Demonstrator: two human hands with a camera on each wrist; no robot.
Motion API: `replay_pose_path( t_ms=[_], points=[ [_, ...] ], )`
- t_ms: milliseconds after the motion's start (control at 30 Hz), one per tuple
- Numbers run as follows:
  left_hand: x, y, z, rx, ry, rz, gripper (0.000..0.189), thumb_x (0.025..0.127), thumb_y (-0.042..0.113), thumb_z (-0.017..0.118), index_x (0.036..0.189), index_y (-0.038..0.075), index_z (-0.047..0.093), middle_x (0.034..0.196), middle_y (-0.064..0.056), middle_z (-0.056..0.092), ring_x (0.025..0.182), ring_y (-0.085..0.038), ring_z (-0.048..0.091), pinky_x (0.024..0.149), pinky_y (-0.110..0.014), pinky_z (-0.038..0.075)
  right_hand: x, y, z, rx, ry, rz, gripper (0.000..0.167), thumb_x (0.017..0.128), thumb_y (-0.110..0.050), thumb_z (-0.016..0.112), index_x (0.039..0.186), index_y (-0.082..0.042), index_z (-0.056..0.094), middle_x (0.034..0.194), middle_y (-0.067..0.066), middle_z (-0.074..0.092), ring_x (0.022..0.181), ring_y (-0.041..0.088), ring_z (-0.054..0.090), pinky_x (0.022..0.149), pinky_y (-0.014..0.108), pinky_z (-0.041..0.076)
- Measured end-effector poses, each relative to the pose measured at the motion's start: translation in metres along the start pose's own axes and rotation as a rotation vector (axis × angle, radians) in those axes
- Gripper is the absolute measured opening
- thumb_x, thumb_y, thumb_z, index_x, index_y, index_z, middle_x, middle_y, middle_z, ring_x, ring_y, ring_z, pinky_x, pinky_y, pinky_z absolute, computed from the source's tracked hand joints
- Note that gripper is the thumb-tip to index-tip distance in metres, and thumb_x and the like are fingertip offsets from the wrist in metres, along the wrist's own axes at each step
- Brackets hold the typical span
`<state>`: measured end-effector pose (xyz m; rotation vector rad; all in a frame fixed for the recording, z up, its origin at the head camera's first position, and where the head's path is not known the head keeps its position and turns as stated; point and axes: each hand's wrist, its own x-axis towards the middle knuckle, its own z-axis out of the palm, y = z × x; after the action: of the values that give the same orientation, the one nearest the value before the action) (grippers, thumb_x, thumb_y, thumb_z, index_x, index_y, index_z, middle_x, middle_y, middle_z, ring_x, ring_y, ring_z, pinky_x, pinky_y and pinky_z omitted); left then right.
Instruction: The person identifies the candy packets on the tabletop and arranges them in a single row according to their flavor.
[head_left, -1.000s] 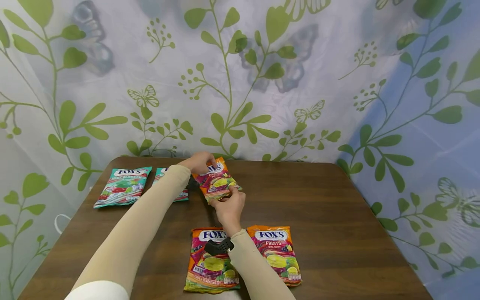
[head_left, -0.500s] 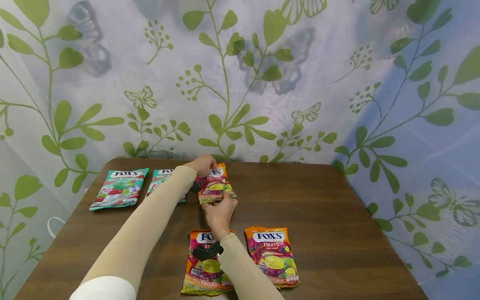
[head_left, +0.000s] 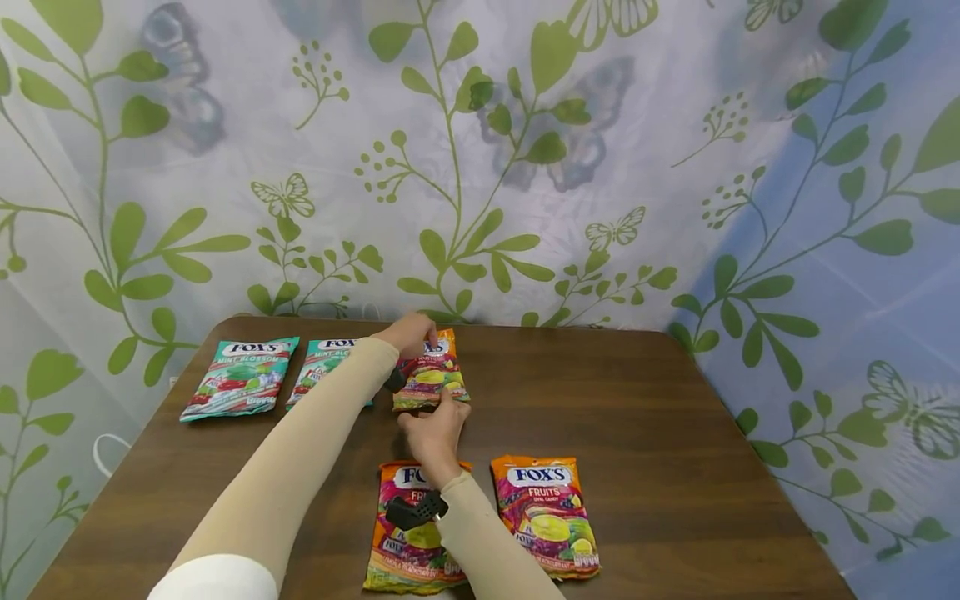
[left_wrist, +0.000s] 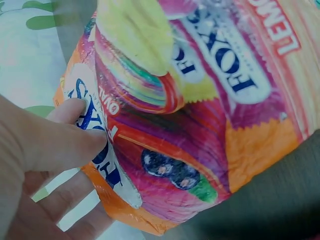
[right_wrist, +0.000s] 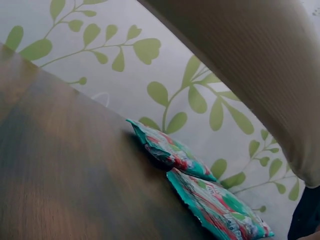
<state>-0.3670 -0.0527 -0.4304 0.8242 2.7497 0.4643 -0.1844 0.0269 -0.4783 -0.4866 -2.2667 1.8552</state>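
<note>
Orange film, glossy and creased, wraps the Fox's Fruits bag (head_left: 437, 377) between my hands, near the far edge of the brown table (head_left: 637, 417) and just right of 2 turquoise Mint Blossom bags (head_left: 243, 379). My left hand (head_left: 408, 335) pinches its top: at the wrist my thumb (left_wrist: 70, 150) lies across the white label with 1 fingertip close by, other fingers reaching to the orange edge. My right hand (head_left: 435, 429) is at the bottom edge, thumb and fingers apart; I cannot tell whether they grip the film or only touch it, and the right wrist view doesn't show them. Nor can I tell if the bag lies fully flat.

I judge it light, soft and a bit slippery, with loose candies that would slide to whichever end dips. Best to take the flat seams, 1 at each end, and avoid squeezing the plump middle, since the film could crumple or split.

Nearer me lie 2 more Fruits bags, the left bag (head_left: 405, 562) partly under my right wrist, the right bag (head_left: 546, 521) beside my sleeve.
</note>
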Motion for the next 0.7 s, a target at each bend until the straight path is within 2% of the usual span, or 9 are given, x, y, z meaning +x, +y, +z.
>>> replay_pose_path(
  t_ms=[267, 333, 433, 467, 600, 700],
  points=[
    [-0.002, -0.001, 0.002, -0.02, -0.009, -0.008, 0.037, 0.094, -0.018, 0.058, 0.117, 0.002, 0.078, 0.141, -0.02, 0.065, 0.114, -0.032, 0.062, 0.081, -0.036, 0.05, 0.0, 0.003, -0.01, 0.019, -0.077, 0.025, 0.097, 0.081, -0.002, 0.085, 0.164, 0.01, 0.037, 0.147, 0.03, 0.034, 0.1, 0.023, 0.068, 0.085, 0.038, 0.061],
    [-0.002, -0.001, 0.002, -0.024, -0.005, -0.008, 0.036, 0.094, -0.017, 0.059, 0.116, 0.003, 0.079, 0.141, -0.02, 0.066, 0.113, -0.031, 0.062, 0.082, -0.036, 0.051, 0.001, 0.002, -0.013, 0.011, -0.099, 0.025, 0.097, 0.081, -0.004, 0.085, 0.164, 0.01, 0.036, 0.146, 0.03, 0.034, 0.096, 0.025, 0.065, 0.083, 0.037, 0.059],
    [-0.003, -0.002, 0.002, -0.033, 0.001, -0.005, 0.034, 0.094, -0.018, 0.059, 0.112, 0.004, 0.079, 0.138, -0.02, 0.067, 0.11, -0.031, 0.063, 0.084, -0.037, 0.053, 0.002, 0.002, -0.017, -0.015, -0.136, 0.032, 0.096, 0.082, -0.007, 0.085, 0.164, 0.008, 0.038, 0.145, 0.03, 0.035, 0.101, 0.029, 0.058, 0.085, 0.039, 0.054],
    [-0.002, -0.004, 0.003, -0.031, 0.012, 0.013, 0.034, 0.091, -0.018, 0.06, 0.108, 0.004, 0.079, 0.133, -0.02, 0.069, 0.106, -0.03, 0.063, 0.081, -0.037, 0.053, 0.002, 0.001, -0.019, -0.028, -0.149, 0.032, 0.096, 0.082, -0.009, 0.085, 0.164, 0.008, 0.038, 0.146, 0.03, 0.035, 0.104, 0.032, 0.055, 0.089, 0.041, 0.053],
    [0.0, -0.005, 0.004, -0.026, 0.021, 0.016, 0.03, 0.09, -0.016, 0.062, 0.108, 0.003, 0.078, 0.128, -0.02, 0.07, 0.106, -0.03, 0.063, 0.089, -0.039, 0.056, 0.006, 0.0, -0.028, -0.071, -0.203, 0.012, 0.092, 0.083, -0.012, 0.084, 0.162, 0.01, 0.042, 0.153, 0.031, 0.036, 0.122, 0.036, 0.047, 0.107, 0.051, 0.05],
    [-0.001, -0.002, 0.003, -0.02, 0.014, 0.0, 0.029, 0.092, -0.012, 0.063, 0.113, 0.001, 0.078, 0.13, -0.02, 0.07, 0.111, -0.03, 0.064, 0.099, -0.043, 0.056, 0.01, -0.001, -0.037, -0.066, -0.253, -0.005, 0.086, 0.086, -0.011, 0.081, 0.16, 0.011, 0.043, 0.151, 0.032, 0.041, 0.119, 0.035, 0.062, 0.104, 0.05, 0.056]
  ],
)
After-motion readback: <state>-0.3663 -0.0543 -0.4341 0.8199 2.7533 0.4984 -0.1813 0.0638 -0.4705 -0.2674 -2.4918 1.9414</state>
